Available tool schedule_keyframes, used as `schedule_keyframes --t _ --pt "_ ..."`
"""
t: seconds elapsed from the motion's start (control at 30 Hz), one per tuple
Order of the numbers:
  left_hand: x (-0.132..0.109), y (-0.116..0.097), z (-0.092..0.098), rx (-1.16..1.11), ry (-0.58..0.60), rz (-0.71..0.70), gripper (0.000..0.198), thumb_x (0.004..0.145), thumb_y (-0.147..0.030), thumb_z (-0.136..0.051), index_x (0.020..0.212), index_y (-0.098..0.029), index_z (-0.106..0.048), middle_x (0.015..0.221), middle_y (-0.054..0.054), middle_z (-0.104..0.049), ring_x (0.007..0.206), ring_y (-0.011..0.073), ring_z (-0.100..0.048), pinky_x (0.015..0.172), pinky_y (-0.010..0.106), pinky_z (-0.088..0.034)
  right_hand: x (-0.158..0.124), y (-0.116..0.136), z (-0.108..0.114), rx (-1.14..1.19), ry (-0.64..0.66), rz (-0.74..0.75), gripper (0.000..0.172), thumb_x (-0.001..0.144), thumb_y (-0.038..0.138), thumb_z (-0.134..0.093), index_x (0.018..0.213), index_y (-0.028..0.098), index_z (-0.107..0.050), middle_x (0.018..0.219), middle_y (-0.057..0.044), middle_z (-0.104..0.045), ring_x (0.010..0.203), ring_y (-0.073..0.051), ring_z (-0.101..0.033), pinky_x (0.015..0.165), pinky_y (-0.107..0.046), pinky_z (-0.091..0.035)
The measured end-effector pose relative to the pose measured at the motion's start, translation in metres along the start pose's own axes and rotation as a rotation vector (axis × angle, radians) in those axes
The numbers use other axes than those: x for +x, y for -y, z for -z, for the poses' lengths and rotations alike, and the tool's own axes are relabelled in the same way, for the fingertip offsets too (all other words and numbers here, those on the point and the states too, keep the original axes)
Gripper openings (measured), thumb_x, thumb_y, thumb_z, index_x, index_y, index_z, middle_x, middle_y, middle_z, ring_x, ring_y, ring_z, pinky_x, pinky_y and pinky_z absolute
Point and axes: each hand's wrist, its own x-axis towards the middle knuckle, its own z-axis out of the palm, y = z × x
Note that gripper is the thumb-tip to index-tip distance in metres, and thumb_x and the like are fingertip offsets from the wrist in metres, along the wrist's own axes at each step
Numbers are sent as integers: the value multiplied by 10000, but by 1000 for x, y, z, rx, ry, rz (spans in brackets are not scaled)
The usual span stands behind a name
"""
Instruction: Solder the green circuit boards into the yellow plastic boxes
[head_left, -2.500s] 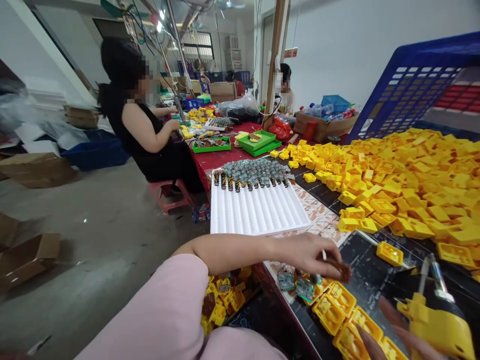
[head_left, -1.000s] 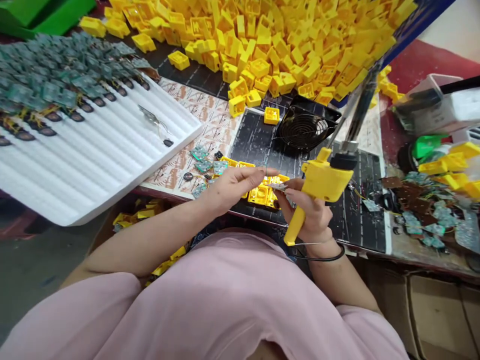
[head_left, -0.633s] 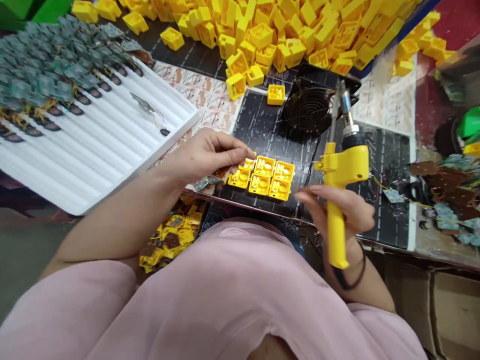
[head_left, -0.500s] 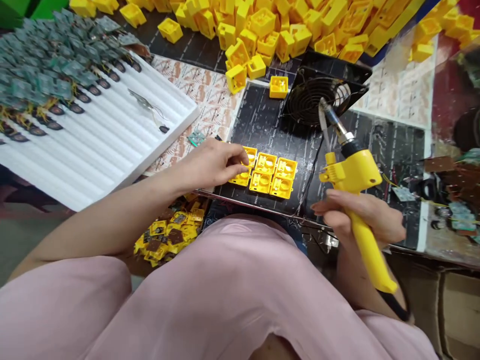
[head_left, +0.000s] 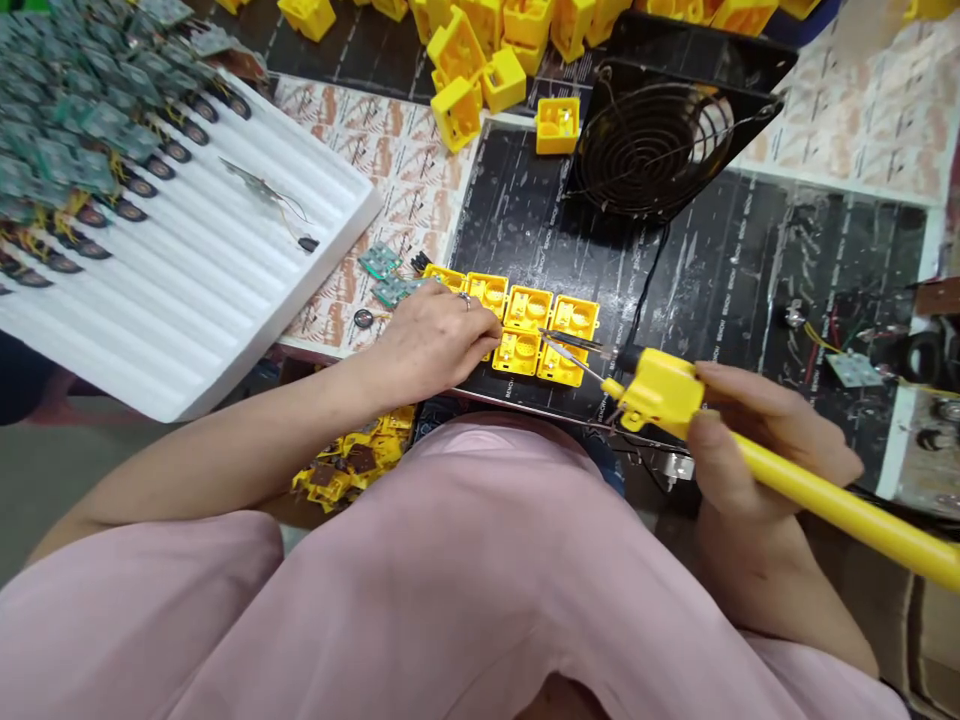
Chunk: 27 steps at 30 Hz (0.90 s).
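My left hand [head_left: 431,345] lies on the left end of a block of several square yellow plastic housings [head_left: 525,335], and its fingertips are hidden behind the housings. My right hand [head_left: 757,440] grips a yellow soldering gun [head_left: 660,393] held almost level. The gun's thin metal tip [head_left: 570,347] reaches left over the housings, close to their right side. Two small green circuit boards [head_left: 386,275] lie just beyond my left hand.
The housings sit on a black work mat [head_left: 697,270] beside a wire-guarded fan [head_left: 652,135]. At left, a white ribbed foam tray [head_left: 300,230] carries many circuit boards. Loose yellow housings [head_left: 457,80] are heaped at the top, and yellow scraps [head_left: 349,460] lie below the table edge.
The soldering gun has tipped from upright to nearly level, its tip now pointing left over the housings. My left hand has moved down onto the housings, and the view has shifted closer.
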Motion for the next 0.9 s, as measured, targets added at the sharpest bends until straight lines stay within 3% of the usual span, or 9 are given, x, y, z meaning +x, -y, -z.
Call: schedule_keyframes --t 0.13,0.33,0.53,0.7,0.9 --pt "2 -1 -4 61 -35 -26 301 997 -255 -468 887 -167 -734 789 64 -736 791 235 -693 883 405 -475 7 13 -3 -83 74 112 424 882 271 -801 1290 285 -687 1024 -23 -799 733 -184 -759 625 -291 -644" --pt "5 -6 -8 119 -80 -40 380 1003 -254 -394 846 -151 -724 752 75 -703 756 230 -664 927 465 -479 14 13 -16 -12 129 364 266 825 196 -859 1021 217 -680 771 7 -761 644 -177 -754 503 -229 -619" --pt "7 -4 -10 159 -149 -100 358 989 -229 -420 807 -149 -718 711 63 -683 711 218 -644 905 473 -490 19 17 -24 -38 203 390 205 857 143 -821 952 202 -650 800 -18 -763 675 -152 -752 601 -207 -626" --pt "8 -3 -14 243 -223 -157 357 992 -212 -425 758 -167 -691 665 50 -669 675 213 -632 885 459 -508 30 26 -18 -50 287 475 136 909 155 -780 901 168 -644 780 -44 -752 682 -141 -733 618 -215 -613" --pt "7 -4 -14 322 -257 -176 356 1019 -233 -433 735 -213 -646 655 23 -654 703 201 -621 871 419 -503 30 29 -4 -101 276 351 109 942 188 -747 885 174 -655 799 -31 -740 713 -125 -740 697 -194 -632"
